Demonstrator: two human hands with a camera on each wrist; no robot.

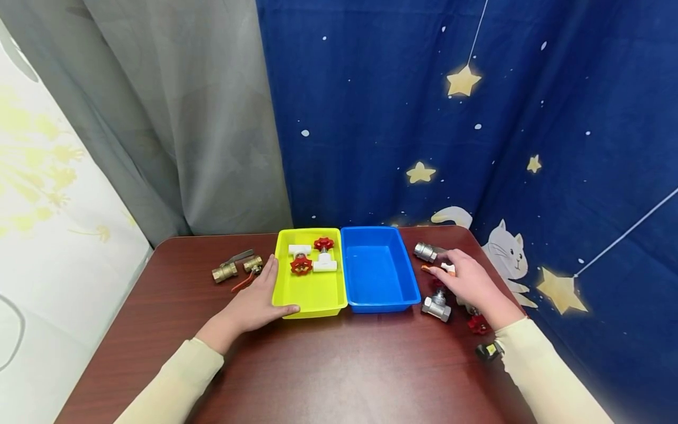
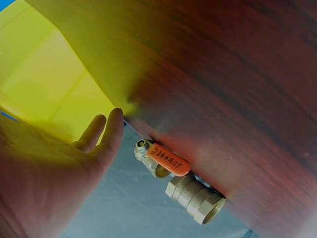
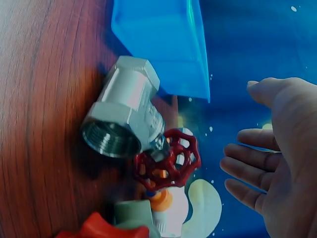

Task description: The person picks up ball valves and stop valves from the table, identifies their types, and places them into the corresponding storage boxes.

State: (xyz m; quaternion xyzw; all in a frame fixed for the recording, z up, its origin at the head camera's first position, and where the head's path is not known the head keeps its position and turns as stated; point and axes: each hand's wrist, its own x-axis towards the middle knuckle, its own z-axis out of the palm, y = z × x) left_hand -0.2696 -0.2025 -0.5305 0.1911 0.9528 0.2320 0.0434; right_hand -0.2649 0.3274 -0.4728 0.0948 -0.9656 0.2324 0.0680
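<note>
My left hand (image 1: 256,303) rests against the left side of the yellow tray (image 1: 312,294), fingers straight and thumb at the front rim. Two white valves (image 1: 325,264) with red handwheels lie inside that tray. Over on the right, my right hand (image 1: 468,281) hovers above a group of valves, fingers spread and palm bare in the right wrist view. Below it are a white-and-orange valve (image 1: 448,269) and a steel gate valve (image 3: 121,106) with a dark red handwheel (image 3: 171,161). A silver valve (image 1: 425,252) lies just beyond the fingertips.
A blue tray (image 1: 378,277) with nothing in it stands against the yellow one. Two brass ball valves (image 1: 225,272) lie left of the trays, one with an orange lever (image 2: 168,159). Near my right wrist is another red handwheel (image 1: 478,324). Curtains (image 1: 371,118) hang behind the table.
</note>
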